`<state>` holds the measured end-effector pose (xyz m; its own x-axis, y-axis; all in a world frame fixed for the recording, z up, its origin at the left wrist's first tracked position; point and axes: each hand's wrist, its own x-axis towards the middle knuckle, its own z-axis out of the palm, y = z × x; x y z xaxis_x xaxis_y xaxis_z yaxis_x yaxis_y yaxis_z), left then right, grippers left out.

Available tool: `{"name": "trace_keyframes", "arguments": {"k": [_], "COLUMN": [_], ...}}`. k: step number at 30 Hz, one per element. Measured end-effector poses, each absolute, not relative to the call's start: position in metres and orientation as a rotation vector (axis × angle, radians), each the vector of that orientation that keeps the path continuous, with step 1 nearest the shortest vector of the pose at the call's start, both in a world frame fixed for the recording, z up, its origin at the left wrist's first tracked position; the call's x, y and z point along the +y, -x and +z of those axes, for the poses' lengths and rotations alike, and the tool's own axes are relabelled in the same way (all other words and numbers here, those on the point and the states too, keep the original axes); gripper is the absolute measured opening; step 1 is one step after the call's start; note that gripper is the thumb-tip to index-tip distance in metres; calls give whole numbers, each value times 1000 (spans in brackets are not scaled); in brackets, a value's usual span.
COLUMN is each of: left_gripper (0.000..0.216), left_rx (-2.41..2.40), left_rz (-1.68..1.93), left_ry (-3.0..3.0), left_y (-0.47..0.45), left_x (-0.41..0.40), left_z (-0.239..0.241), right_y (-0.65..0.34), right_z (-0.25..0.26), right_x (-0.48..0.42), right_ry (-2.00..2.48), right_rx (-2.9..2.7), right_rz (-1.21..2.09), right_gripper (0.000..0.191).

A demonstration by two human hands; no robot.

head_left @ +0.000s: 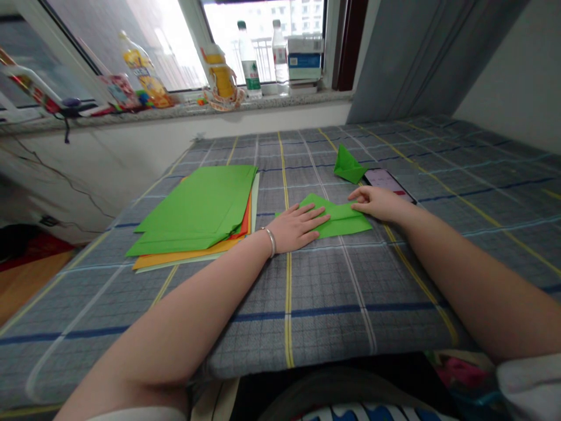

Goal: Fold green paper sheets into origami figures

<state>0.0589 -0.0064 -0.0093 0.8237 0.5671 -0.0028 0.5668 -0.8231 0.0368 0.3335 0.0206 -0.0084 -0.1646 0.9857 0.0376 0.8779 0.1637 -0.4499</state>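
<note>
A folded sheet of green paper (347, 225) lies on the checked cloth, its upper edge rising to a peak. My left hand (298, 226) rests flat on its left part, fingers spread, a silver bangle on the wrist. At the paper's upper right edge, my right hand (377, 203) has its thumb and fingers closed around the fold; the contact is partly hidden. Behind the paper stands a folded green paper boat (347, 166), touching or nearly touching a phone (389, 180) with a lit screen. A stack of coloured paper (199, 199), green on top, lies left of my left hand.
The table (322, 324) wears a grey checked cloth. Along the windowsill (184, 111) stand a yellow drink bottle (146, 73), a yellow cup (222, 79), two clear bottles (250, 69) and boxes (304, 61). A grey curtain (407, 58) hangs at the right.
</note>
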Motion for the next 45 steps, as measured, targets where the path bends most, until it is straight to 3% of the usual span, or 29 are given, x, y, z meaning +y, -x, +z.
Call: {"name": "trace_keyframes", "arguments": {"k": [17,21,28,36,45], "left_gripper": [51,51,51,45,42], "left_rx": [882,898,890,848,843], "left_rz": [-31,-25,-3,36,29], "left_ry": [-3000,-2991,-2948,-2911,-2995], "left_y": [-58,-59,-59,-57,-51], "left_x": [-3,-4,-3,-1,0], "left_z": [-12,-11,-10,-8,-5], "right_y": [-334,-325,-297,-303,-321], "right_z": [1,-6,-24,-33,-33], "right_x": [14,11,6,18,25], "right_ry": [1877,1733,1541,1639,1784], "right_rx": [-2215,-2233,-2403,-2438,-2390], "right_rz": [560,269,12,228,419], "right_gripper": [44,59,60,85,94]}}
